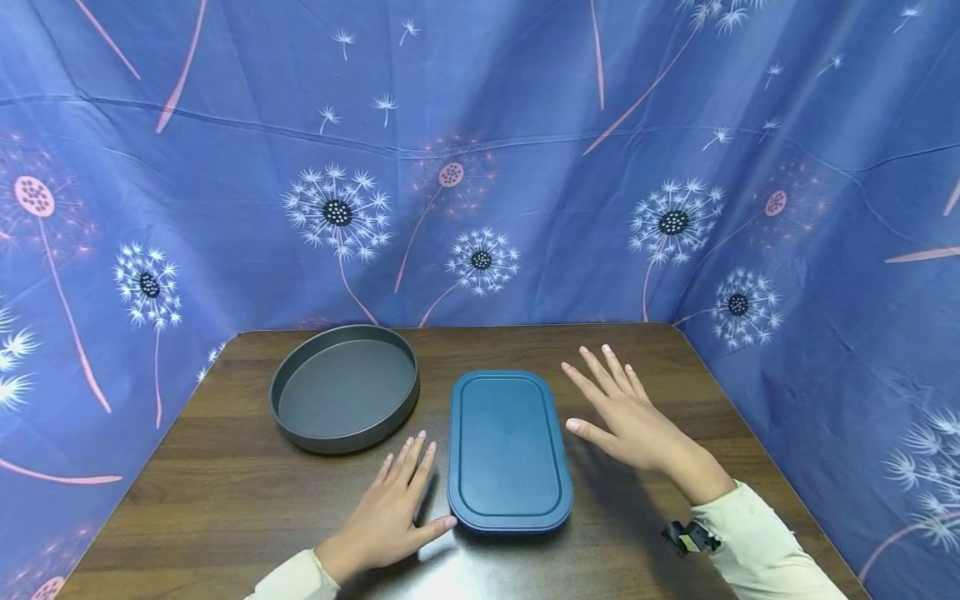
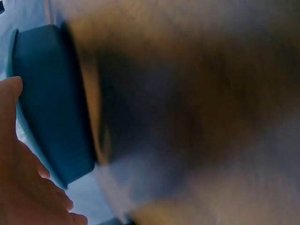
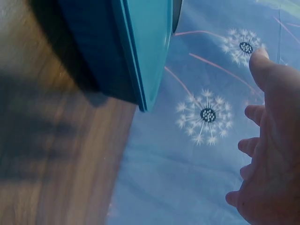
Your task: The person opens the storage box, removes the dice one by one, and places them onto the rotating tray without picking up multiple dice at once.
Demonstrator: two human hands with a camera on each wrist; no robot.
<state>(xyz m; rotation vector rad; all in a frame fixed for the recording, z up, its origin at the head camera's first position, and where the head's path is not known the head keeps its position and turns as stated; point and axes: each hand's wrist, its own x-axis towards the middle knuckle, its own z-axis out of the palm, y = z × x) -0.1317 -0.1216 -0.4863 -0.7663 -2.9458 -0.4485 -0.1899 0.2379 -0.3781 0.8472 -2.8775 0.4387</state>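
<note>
A blue rectangular lidded container (image 1: 510, 450) lies on the wooden table in the head view, its long side running away from me. My left hand (image 1: 393, 508) is at its near left corner, fingers extended, the thumb tip right by the lid's edge. On the other side, my right hand (image 1: 626, 412) hovers apart from the container with fingers spread and nothing held. The left wrist view shows the container's side wall (image 2: 51, 98) beside the left thumb. In the right wrist view a gap separates the right hand (image 3: 274, 140) from the container (image 3: 145, 51).
A round dark grey pan (image 1: 345, 387) stands at the back left of the table (image 1: 225, 500), beyond the left fingertips. Behind and along both sides hangs a blue curtain (image 1: 525, 183) with dandelion prints. A small black device (image 1: 690, 537) sits at the right wrist.
</note>
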